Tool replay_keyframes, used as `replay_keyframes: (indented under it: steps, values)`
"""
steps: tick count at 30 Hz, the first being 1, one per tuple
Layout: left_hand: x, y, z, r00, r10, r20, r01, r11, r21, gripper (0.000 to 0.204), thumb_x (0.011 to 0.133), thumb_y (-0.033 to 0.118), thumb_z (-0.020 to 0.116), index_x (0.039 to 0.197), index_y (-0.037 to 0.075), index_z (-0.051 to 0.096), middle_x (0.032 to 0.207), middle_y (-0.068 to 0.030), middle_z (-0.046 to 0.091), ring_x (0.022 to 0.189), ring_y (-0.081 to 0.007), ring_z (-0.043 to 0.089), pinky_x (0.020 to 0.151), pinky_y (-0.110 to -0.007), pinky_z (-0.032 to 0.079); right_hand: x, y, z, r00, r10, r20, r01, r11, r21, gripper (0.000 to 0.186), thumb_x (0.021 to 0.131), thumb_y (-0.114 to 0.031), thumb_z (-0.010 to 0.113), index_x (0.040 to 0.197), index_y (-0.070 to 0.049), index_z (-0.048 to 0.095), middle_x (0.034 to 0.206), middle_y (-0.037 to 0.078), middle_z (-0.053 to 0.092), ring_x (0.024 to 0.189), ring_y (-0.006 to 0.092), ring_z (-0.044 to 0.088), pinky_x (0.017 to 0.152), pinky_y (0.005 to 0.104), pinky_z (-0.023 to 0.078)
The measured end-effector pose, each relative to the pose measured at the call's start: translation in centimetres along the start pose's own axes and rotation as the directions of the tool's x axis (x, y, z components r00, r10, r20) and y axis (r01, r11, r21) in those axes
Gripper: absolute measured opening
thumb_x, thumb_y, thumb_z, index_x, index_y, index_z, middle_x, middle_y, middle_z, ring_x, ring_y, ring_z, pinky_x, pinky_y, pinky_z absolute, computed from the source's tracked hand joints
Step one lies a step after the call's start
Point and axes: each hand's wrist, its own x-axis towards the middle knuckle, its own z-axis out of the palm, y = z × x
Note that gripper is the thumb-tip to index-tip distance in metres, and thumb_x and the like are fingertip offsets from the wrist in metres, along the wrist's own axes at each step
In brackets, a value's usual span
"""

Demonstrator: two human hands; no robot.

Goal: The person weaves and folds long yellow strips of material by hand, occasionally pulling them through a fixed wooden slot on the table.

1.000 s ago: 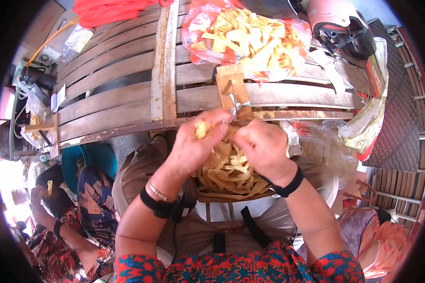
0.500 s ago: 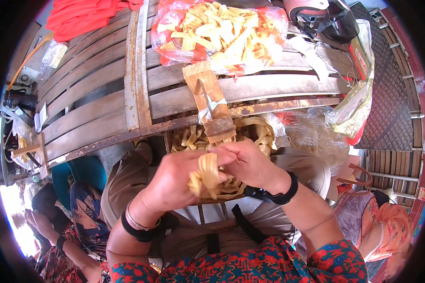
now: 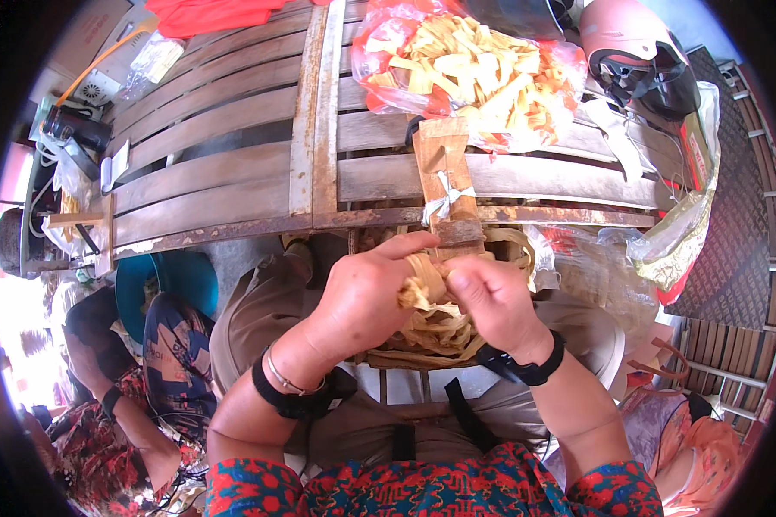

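Note:
My left hand is closed round a folded, pale yellow strip, its index finger stretched toward the wooden block. The thumb and fingers of my right hand pinch the same strip from the other side. Just beyond my hands, a wooden block with a white cloth tie juts over the table's rusty edge. Below my hands a container over my lap holds a heap of similar yellow strips. My fingers hide part of the strip.
The slatted table carries a red-and-clear plastic bag of yellow strips, a pink helmet and red cloth. A teal tub stands at left. Another person's arm shows lower left; orange clothing shows lower right.
The view has swung left, so the table and bag appear farther right. My left index finger has stretched out, and my right hand has turned, its thumb now on top of the strip.

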Motion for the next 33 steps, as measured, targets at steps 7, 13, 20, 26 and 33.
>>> replay_keyframes:
  steps: [7, 13, 20, 26, 33]
  values:
    - [-0.1, -0.8, -0.3, 0.989, 0.149, 0.012, -0.147, 0.982, -0.120, 0.021, 0.069, -0.003, 0.061, 0.089, 0.003, 0.064, 0.107, -0.0130, 0.062, 0.087, -0.0299, 0.063, 0.072, -0.035, 0.053, 0.5, 0.2, 0.1, 0.972, 0.159, 0.173, -0.132, 0.979, -0.156, 0.035, 0.093, -0.030, 0.051, 0.078, 0.000, 0.061, 0.062, 0.008, 0.057, 0.053, 0.0210, 0.055, 0.049, 0.0324, 0.042]
    - [0.2, -0.2, -3.7, 0.978, -0.131, -0.160, -0.008, 0.750, -0.662, 0.015, 0.087, 0.012, 0.062, 0.089, -0.001, 0.067, 0.100, -0.0078, 0.063, 0.081, -0.0122, 0.058, 0.073, -0.025, 0.047, -0.7, 0.9, -0.5, 0.768, 0.257, 0.587, -0.619, 0.533, 0.577, 0.050, 0.096, -0.045, 0.045, 0.075, -0.002, 0.060, 0.053, -0.007, 0.032, 0.046, 0.0048, 0.023, 0.044, 0.0224, 0.018]
    - [0.3, -0.4, -1.9, 0.879, -0.375, 0.293, 0.463, 0.531, -0.709, 0.024, 0.082, 0.016, 0.073, 0.098, 0.001, 0.064, 0.086, -0.0017, 0.064, 0.077, -0.0071, 0.056, 0.069, -0.023, 0.048, 0.2, 0.2, -0.4, 0.838, 0.385, 0.388, -0.543, 0.667, 0.510, 0.035, 0.096, -0.035, 0.051, 0.080, -0.004, 0.058, 0.055, -0.007, 0.036, 0.047, 0.0033, 0.027, 0.043, 0.0212, 0.021]
    - [0.2, -0.2, -1.1, 0.827, -0.500, 0.257, 0.440, 0.290, -0.850, 0.008, 0.081, -0.001, 0.064, 0.085, 0.003, 0.059, 0.074, -0.0040, 0.060, 0.065, -0.0095, 0.056, 0.059, -0.023, 0.046, 0.4, -0.9, -1.4, 0.949, 0.305, 0.074, -0.313, 0.933, 0.177, 0.022, 0.088, -0.021, 0.067, 0.081, -0.001, 0.066, 0.069, -0.003, 0.058, 0.063, 0.0031, 0.047, 0.055, 0.0196, 0.039]
    - [3.8, -1.8, 1.1, 0.769, -0.633, 0.089, 0.483, 0.484, -0.729, 0.018, 0.087, 0.015, 0.063, 0.101, 0.003, 0.063, 0.078, -0.0020, 0.062, 0.066, -0.0084, 0.058, 0.058, -0.022, 0.047, 3.5, 1.0, -2.7, 0.935, -0.053, -0.350, -0.145, 0.844, -0.517, 0.014, 0.083, -0.011, 0.070, 0.084, -0.003, 0.058, 0.066, 0.003, 0.058, 0.061, 0.0058, 0.052, 0.054, 0.0236, 0.043]
